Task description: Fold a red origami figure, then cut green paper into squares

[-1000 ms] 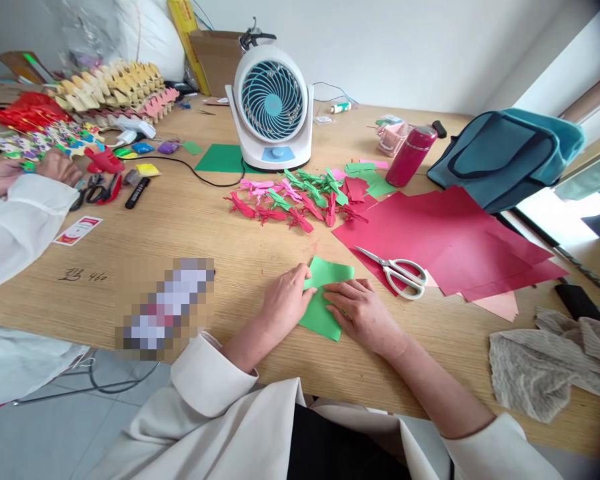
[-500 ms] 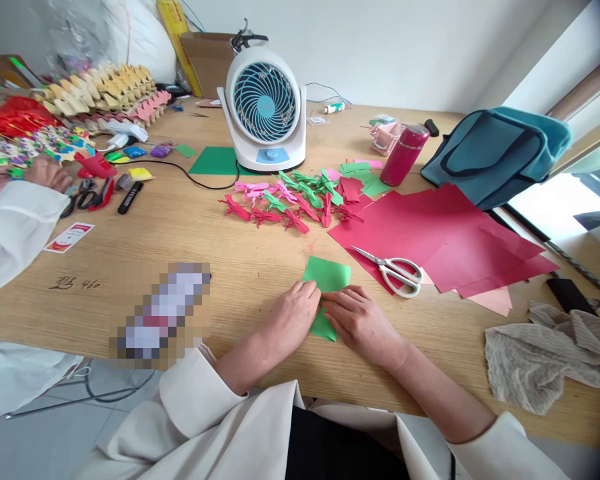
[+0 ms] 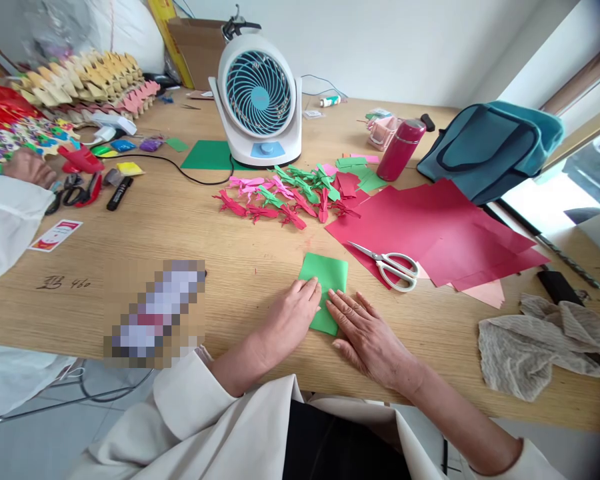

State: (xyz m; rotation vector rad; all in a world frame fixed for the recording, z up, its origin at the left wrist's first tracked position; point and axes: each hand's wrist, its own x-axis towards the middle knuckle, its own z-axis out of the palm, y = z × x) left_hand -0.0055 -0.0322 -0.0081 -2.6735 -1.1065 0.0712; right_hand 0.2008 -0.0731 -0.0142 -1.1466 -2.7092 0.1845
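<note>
A small folded sheet of green paper (image 3: 325, 267) lies on the table in front of me. My left hand (image 3: 296, 308) is on its left edge, fingers bent and held together, gripping the paper against the tabletop. From the right, my right hand (image 3: 373, 333) lies flat with fingers extended, their tips resting on the sheet's right side. Just beyond and to the right, white-handled scissors (image 3: 400, 271) lie closed, partly over large red paper sheets (image 3: 405, 220).
Folded red, pink and green paper pieces (image 3: 293, 217) lie before a white fan (image 3: 260, 100). A red bottle (image 3: 403, 150) and blue bag (image 3: 485, 150) stand at right, near a crumpled cloth (image 3: 517, 347). At far left is another person's hand (image 3: 30, 168); a blurred-out object (image 3: 160, 307) lies nearer.
My right hand has gone from bent fingers close to my left hand to lying flat, slightly right and lower. My left hand stays on the green paper. The view has shifted slightly.
</note>
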